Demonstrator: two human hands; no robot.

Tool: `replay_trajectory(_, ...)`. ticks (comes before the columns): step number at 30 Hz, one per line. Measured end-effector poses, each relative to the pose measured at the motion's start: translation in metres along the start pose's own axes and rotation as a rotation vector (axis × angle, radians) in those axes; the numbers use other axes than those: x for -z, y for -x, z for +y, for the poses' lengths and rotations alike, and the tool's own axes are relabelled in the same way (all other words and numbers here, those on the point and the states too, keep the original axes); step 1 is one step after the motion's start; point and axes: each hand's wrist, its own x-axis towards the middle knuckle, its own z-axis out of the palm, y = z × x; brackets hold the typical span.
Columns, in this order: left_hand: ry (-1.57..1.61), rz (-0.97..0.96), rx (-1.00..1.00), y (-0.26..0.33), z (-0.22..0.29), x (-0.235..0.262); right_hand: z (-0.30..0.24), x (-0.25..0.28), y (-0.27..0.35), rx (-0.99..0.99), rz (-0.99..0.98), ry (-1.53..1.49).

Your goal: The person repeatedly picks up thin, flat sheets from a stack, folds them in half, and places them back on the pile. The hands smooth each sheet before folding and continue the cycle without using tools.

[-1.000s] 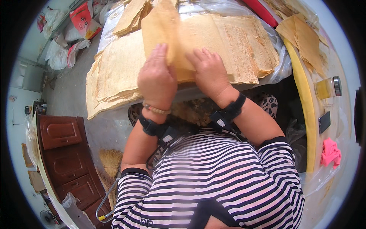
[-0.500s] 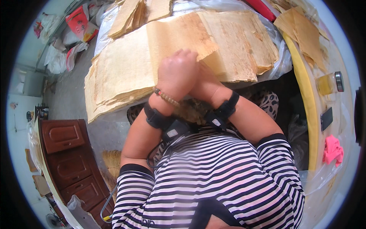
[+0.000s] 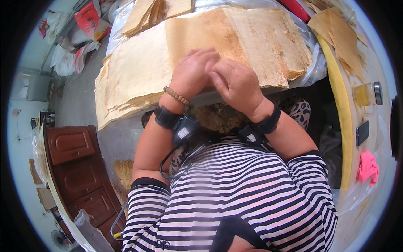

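A wide stack of thin yellow-brown sheets lies on a plastic-covered table in front of me. A darker folded sheet lies flat on top of it. My left hand rests on the near edge of that sheet, fingers bent and slightly apart. Close beside it is my right hand, its curled fingertips meeting the left hand's fingers. Whether either hand pinches a sheet edge is hidden. Both wrists wear black bands, and the left also has a bead bracelet.
More sheet stacks lie at the far edge and on the yellow-rimmed table to the right, which also bears a glass jar, a phone and a pink cloth. A brown wooden cabinet and a broom are at lower left.
The folded sheet that my hands held up a second ago now lies flat on the stack. My hands crossed over it, then drew back side by side to its near edge.
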Motion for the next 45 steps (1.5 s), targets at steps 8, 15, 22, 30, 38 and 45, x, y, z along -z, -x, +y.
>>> replay_trajectory(8, -0.088, 0.511, 0.548, -0.011, -0.083, 0.027, 0.009, -0.010, 0.010, -0.032, -0.081, 0.166)
replay_trajectory(15, 0.792, 0.290, 1.031, -0.033, -0.093, 0.027, -0.007, -0.002, 0.007, 0.012, -0.088, 0.213)
replay_trajectory(22, 1.275, 0.469, 0.992, 0.045, 0.017, 0.024, 0.017, 0.013, 0.017, 0.083, -0.089, 0.171)
replay_trajectory(30, -0.195, -0.002, 0.038, 0.078, 0.051, 0.120, 0.073, 0.058, 0.029, 0.000, -0.272, -0.230)
replay_trajectory(38, 0.833, -0.005, 0.761, 0.081, -0.043, 0.077, 0.089, 0.063, -0.002, -0.626, -0.306, -0.550)
replay_trajectory(45, -0.191, 0.415, 0.718, 0.068, -0.021, 0.018, 0.101, 0.028, -0.034, -0.716, -0.261, -0.321)
